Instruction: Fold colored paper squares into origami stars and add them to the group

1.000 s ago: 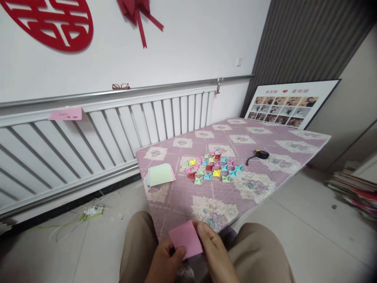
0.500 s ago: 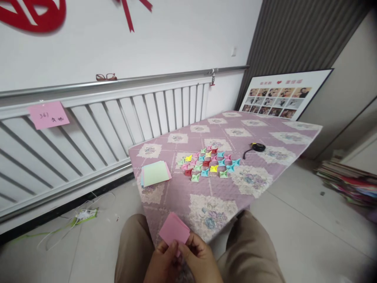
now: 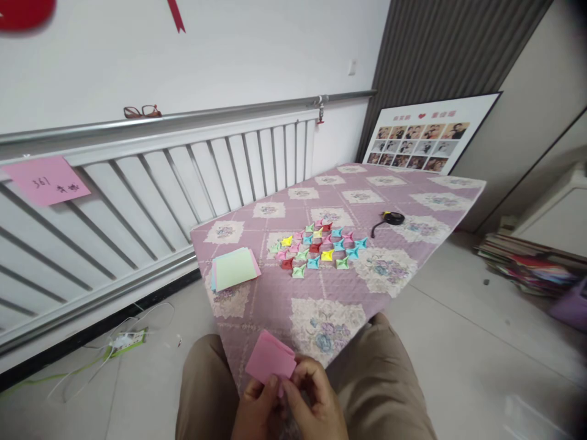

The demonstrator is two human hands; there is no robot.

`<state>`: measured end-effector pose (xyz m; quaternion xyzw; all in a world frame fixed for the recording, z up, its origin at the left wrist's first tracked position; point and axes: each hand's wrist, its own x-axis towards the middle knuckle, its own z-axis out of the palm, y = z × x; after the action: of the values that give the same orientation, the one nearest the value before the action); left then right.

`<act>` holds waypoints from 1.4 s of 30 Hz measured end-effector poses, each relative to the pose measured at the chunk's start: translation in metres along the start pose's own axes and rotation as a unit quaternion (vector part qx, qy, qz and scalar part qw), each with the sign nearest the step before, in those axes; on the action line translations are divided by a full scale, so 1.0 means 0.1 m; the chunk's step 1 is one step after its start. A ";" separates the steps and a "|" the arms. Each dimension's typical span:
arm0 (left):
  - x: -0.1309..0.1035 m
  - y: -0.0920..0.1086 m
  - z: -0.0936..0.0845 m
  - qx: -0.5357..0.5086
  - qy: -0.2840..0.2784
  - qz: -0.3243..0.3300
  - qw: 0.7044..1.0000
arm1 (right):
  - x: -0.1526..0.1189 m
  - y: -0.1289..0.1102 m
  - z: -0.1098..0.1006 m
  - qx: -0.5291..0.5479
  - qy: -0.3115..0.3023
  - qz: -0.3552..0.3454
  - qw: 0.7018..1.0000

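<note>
A pink sheet of paper [image 3: 270, 359], folded into a small square with layered edges, is held low over the table's near edge. My left hand [image 3: 257, 406] pinches its lower corner with the thumb on top. My right hand [image 3: 314, 397] grips the lower right side, thumb and curled fingers close to the left thumb. Beyond the hands, several small folded paper pieces [image 3: 315, 247] in red, yellow, blue, green and pink stand in rows on the table. To their left lies a stack of coloured paper sheets [image 3: 235, 269], pale green on top.
A patterned pinkish cloth covers the table [image 3: 270, 305]. A black tape measure [image 3: 393, 218] lies to the right. Behind stand a white radiator [image 3: 220, 171] and a photo board [image 3: 424, 137]. A power strip [image 3: 128, 341] with cables is on the floor at left.
The camera view has shifted, so the room appears moved left and slightly up. The right fingers have lifted and curled more at the paper's right side. The pink paper stays in both hands.
</note>
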<state>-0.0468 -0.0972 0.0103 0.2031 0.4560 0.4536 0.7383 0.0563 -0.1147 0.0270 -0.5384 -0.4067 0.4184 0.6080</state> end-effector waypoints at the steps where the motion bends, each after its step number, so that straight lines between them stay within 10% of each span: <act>1: 0.00 0.00 0.00 0.003 0.001 -0.003 1.000 | 0.01 -0.01 -0.01 -0.005 -0.020 0.001 1.000; 11: 0.02 -0.07 -0.03 -0.048 -0.006 -0.004 0.999 | 0.07 -0.17 -0.07 0.011 -0.075 0.023 0.997; 42: -0.03 -0.12 0.00 0.088 0.080 0.022 0.993 | 0.16 -0.08 -0.08 0.134 0.037 0.133 0.981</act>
<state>-0.0415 -0.1060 0.0034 0.2402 0.5469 0.4427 0.6688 0.0696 -0.1027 0.0348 -0.5162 -0.2488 0.5262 0.6283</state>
